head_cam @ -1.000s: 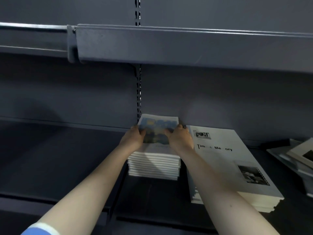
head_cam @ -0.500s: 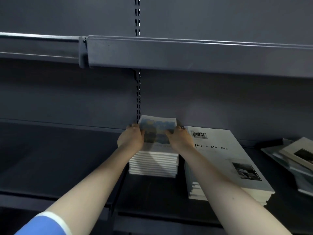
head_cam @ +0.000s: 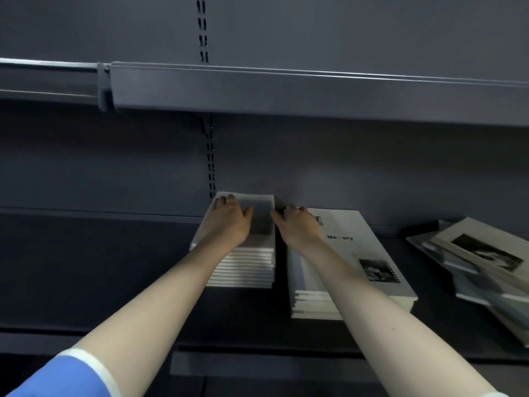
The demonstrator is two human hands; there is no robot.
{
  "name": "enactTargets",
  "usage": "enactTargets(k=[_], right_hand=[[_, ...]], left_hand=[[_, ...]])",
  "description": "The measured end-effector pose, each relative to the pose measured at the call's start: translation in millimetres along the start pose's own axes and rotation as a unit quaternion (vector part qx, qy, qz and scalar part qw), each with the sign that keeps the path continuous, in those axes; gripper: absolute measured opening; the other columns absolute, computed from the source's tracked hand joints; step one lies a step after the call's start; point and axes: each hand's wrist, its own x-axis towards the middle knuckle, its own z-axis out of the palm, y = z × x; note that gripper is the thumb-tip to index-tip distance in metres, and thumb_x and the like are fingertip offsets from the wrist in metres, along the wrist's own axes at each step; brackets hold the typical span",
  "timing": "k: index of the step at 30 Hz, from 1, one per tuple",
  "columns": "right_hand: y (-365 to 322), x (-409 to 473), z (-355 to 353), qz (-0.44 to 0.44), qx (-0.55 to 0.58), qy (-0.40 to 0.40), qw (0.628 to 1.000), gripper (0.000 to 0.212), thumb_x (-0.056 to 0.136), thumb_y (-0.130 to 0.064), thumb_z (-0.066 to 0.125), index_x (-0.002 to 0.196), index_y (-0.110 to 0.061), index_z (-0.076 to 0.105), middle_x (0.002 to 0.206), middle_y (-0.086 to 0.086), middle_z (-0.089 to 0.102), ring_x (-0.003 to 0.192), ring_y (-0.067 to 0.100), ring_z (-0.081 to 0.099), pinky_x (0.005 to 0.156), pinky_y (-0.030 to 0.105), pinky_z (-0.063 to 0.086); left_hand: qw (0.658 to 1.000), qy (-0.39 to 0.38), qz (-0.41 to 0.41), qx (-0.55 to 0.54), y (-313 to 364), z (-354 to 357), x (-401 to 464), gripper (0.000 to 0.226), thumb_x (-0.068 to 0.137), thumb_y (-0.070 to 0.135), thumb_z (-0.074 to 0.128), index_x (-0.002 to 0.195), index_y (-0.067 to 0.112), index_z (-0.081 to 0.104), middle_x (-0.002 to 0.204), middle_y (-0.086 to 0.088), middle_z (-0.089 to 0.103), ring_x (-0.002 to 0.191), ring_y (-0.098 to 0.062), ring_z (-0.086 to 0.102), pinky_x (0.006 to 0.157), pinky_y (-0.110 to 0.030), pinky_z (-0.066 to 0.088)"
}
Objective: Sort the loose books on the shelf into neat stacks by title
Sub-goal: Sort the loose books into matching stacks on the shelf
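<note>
White book stack under both hands.

Left hand rests flat on the small book stack; right hand touches its right edge, beside the larger stack on the shelf.

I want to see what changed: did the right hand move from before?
Yes. The right hand slid right, off the small stack top to its right edge, beside the big stack.
</note>
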Motion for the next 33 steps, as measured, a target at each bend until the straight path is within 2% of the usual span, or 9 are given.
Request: enactTargets(k=[4,11,18,20,23,29,33], right_hand=[[34.0,-6.9,-25.9,0.004,-0.042,0.006,0.999,0.052,0.100,-0.041,0.032,0.136,-0.005,0.044,0.137,0.019,0.044,0.128,0.034,0.041,0.102,0.039,0.034],[120.2,-12.1,-77.1,0.024,-0.108,0.017,0.994,0.058,0.101,-0.046,0.032,0.142,-0.005,0.037,0.141,0.015,0.042,0.130,0.032,0.039,0.105,0.040,0.032],[224.1,-9.0,-133.8,0.069,-0.121,0.034,0.990,0.058,0.099,-0.046,0.036,0.142,-0.007,0.039,0.143,0.015,0.040,0.132,0.032,0.038,0.107,0.040,0.030],[252.9,-8.7,-145.2,0.082,-0.130,0.033,0.988,0.057,0.099,-0.045,0.035,0.140,-0.006,0.041,0.142,0.016,0.040,0.131,0.033,0.038,0.107,0.039,0.031],[292.7,-12.1,-157.6,0.102,-0.144,0.031,0.984,0.057,0.099,-0.045,0.035,0.139,-0.005,0.042,0.143,0.016,0.040,0.131,0.033,0.039,0.107,0.039,0.030],[359.1,-19.7,-180.9,0.152,-0.166,0.034,0.974,0.057,0.099,-0.047,0.035,0.137,-0.005,0.043,0.141,0.015,0.043,0.132,0.031,0.038,0.107,0.039,0.031],[390.2,-24.5,-189.1,0.186,-0.152,0.040,0.970,0.055,0.098,-0.043,0.038,0.136,-0.004,0.046,0.139,0.017,0.044,0.131,0.033,0.038,0.107,0.039,0.031]], left_hand=[[1.000,-0.006,0.003,0.007,31.3,8.9,-6.6,0.064,0.100,0.042,0.031,0.149,0.002,0.017,0.154,-0.016,0.023,0.141,-0.030,0.024,0.110,-0.042,0.030],[1.000,0.013,0.014,-0.024,113.6,39.9,-16.1,0.053,0.098,0.038,0.037,0.133,-0.001,0.040,0.141,-0.019,0.041,0.132,-0.033,0.036,0.106,-0.041,0.032],[0.999,0.002,0.036,-0.035,218.5,85.8,-35.1,0.060,0.099,0.041,0.035,0.144,0.002,0.027,0.148,-0.016,0.033,0.136,-0.029,0.032,0.109,-0.038,0.030],[0.999,-0.009,0.034,-0.035,241.4,99.8,-40.2,0.060,0.099,0.042,0.035,0.144,0.003,0.028,0.148,-0.015,0.033,0.135,-0.030,0.033,0.107,-0.040,0.033],[0.998,-0.017,0.036,-0.049,268.6,122.4,-45.3,0.059,0.097,0.043,0.038,0.143,0.006,0.029,0.147,-0.013,0.035,0.135,-0.029,0.034,0.106,-0.041,0.035],[0.995,-0.071,0.063,-0.041,317.3,157.7,-53.4,0.065,0.098,0.043,0.036,0.147,0.004,0.020,0.153,-0.015,0.025,0.140,-0.030,0.026,0.111,-0.040,0.028],[0.992,-0.104,0.069,-0.012,337.0,171.6,-56.9,0.064,0.099,0.044,0.033,0.145,0.000,0.025,0.151,-0.018,0.027,0.139,-0.031,0.027,0.110,-0.039,0.028]])
